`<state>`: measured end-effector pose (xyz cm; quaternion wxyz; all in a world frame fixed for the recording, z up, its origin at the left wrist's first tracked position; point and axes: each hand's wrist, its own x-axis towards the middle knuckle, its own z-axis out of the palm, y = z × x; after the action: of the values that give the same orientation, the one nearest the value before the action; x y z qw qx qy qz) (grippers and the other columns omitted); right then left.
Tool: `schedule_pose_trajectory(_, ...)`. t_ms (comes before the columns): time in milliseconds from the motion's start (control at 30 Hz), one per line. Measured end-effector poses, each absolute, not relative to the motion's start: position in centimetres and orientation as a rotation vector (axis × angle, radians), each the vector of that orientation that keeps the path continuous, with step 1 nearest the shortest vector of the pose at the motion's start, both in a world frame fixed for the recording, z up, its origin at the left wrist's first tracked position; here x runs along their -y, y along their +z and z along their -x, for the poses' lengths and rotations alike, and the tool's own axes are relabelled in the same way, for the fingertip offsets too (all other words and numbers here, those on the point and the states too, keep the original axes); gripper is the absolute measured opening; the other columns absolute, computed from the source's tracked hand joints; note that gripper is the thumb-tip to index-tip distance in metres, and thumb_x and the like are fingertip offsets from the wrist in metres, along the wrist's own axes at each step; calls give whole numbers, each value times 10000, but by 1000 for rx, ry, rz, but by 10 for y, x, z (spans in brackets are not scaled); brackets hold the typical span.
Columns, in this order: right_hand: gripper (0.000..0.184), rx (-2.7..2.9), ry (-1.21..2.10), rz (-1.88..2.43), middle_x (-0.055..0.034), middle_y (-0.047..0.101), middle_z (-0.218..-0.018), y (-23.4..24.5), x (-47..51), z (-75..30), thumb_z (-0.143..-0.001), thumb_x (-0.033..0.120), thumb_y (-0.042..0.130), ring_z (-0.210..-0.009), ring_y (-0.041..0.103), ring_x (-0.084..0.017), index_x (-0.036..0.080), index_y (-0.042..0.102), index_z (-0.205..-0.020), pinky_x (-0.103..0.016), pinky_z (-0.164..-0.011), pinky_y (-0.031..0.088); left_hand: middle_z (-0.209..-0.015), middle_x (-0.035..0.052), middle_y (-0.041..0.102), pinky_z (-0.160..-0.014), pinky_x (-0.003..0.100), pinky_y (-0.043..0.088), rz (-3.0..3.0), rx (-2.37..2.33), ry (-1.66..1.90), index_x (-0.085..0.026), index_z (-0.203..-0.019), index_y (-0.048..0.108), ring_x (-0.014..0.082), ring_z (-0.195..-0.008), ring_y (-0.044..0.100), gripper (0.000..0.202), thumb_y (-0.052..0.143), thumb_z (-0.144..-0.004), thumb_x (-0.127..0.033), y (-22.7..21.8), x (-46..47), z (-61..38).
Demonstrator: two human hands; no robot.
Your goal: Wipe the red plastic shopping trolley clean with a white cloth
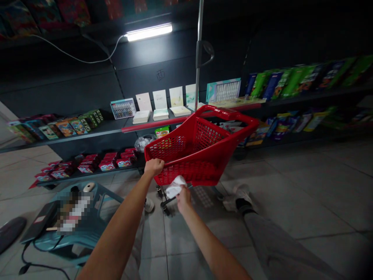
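Observation:
A red plastic shopping cart [201,173] stands in front of me, its basket walls pierced with a grid of holes. My left hand [154,167] is closed over the near left corner of the basket rim. Below the basket's lower edge, my right hand [183,198] grips a crumpled white cloth [176,186], which may be a wipe or tissue. The cloth is close to the underside of the cart; whether it touches cannot be made out. No goods show inside the visible part of the basket.
Behind the cart runs a dark shelf [107,126] with notebooks [160,100], marker sets and snack packs. Red boxes [107,165] line the bottom shelf. At left, a blue-green stool [96,225] carries a laptop-like device [40,219] and a mouse [89,187]; a cable hangs down.

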<state>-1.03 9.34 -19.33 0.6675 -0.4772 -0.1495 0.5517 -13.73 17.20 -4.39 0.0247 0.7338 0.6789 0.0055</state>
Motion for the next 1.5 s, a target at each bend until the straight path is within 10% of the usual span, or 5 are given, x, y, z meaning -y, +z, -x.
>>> schedule_pose_trajectory(333, 156, 215, 602, 1313, -25, 690, -873, -106, -124, -199, -786, 261, 464, -925, 686, -214, 212, 572, -887, -389, -872, 576, -1060, 113, 783, -831, 319, 493, -2278, -2076, 77, -247, -1020, 794, 278, -1023, 724, 504, 319, -953, -405, -47, -173, 141)
schedule_pose_trajectory(533, 514, 1605, -234, 1282, -130, 567, -1473, -49, -140, -222, -877, 185, 412, -1434, 451, -259, 158, 581, -1362, -537, -1240, 238, -1010, 126, 785, -793, 321, 485, -2286, -2069, 127, -230, -961, 802, 288, -983, 729, 503, 327, -942, -395, -48, -173, 142)
schedule_pose_trajectory(900, 372, 2044, -456, 1326, -115, 681, -1241, -53, -139, -151, -915, 220, 479, -1247, 519, -271, 143, 650, -1235, -487, -1259, 139, -966, 99, 788, -758, 278, 453, -2315, -2036, 168, -236, -879, 790, 242, -943, 723, 480, 344, -941, -402, -52, -175, 145)
schedule_pose_trajectory(1500, 327, 2219, -664, 1462, -156, 726, -1071, 14, -175, -255, -990, 308, 416, -1038, 606, -293, 124, 680, -1048, -425, -1021, 350, -945, 54, 776, -754, 266, 434, -2395, -1939, 187, -254, -895, 767, 228, -927, 690, 431, 361, -905, -399, -58, -218, 180)
